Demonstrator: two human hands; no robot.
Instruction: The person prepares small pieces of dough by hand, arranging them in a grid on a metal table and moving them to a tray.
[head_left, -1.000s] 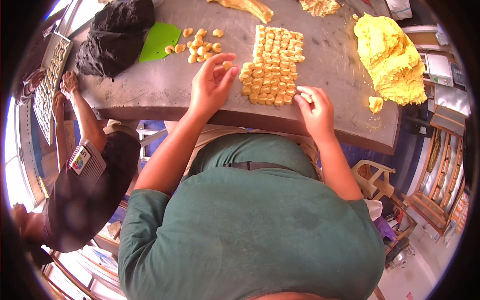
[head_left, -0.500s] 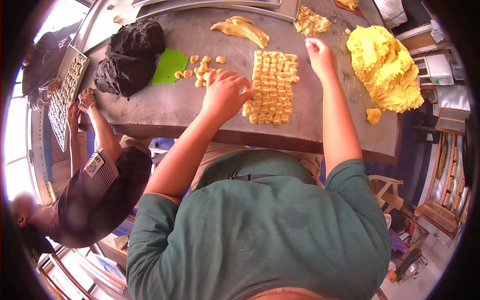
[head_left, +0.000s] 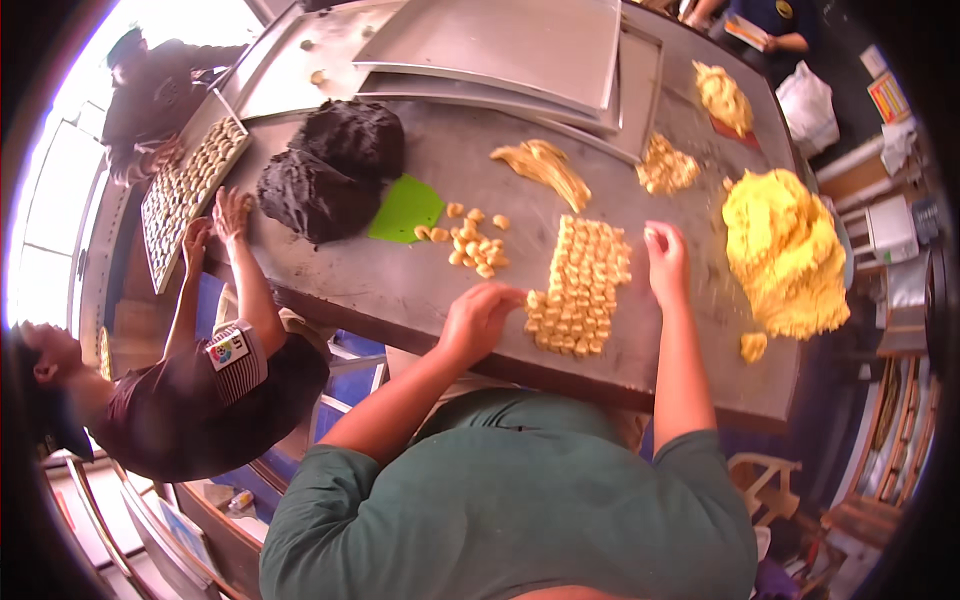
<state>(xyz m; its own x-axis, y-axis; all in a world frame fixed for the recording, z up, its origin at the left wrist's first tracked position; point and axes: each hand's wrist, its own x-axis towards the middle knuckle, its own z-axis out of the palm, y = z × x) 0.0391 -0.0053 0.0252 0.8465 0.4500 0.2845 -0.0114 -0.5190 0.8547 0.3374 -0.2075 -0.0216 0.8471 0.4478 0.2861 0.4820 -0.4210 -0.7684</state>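
Observation:
A block of small, pale yellow dough pieces [head_left: 585,285] lies in tight rows on the metal table. At its left edge, my left hand [head_left: 480,320] has its fingers pressed together on a dough piece [head_left: 536,299] that juts out from the rows. To the right of the block, my right hand [head_left: 668,262] is held just apart from it, fingers curled in and thumb against them; whatever is in them is too small to make out. Loose dough pieces [head_left: 474,245] are scattered left of the block, beside a green scraper [head_left: 407,210].
Dark dough [head_left: 335,165] sits at left, a yellow dough mound [head_left: 780,255] at right. A dough strip [head_left: 545,172] and crumbly dough [head_left: 667,166] lie beyond the block. Metal trays [head_left: 490,45] are stacked at the back. Left, a co-worker [head_left: 190,390] reaches toward a filled tray [head_left: 195,185].
The view has tilted, showing more of the table's far side. My left hand has moved from near the loose pieces to the block's left edge, its fingers closing together. My right hand remains beside the block.

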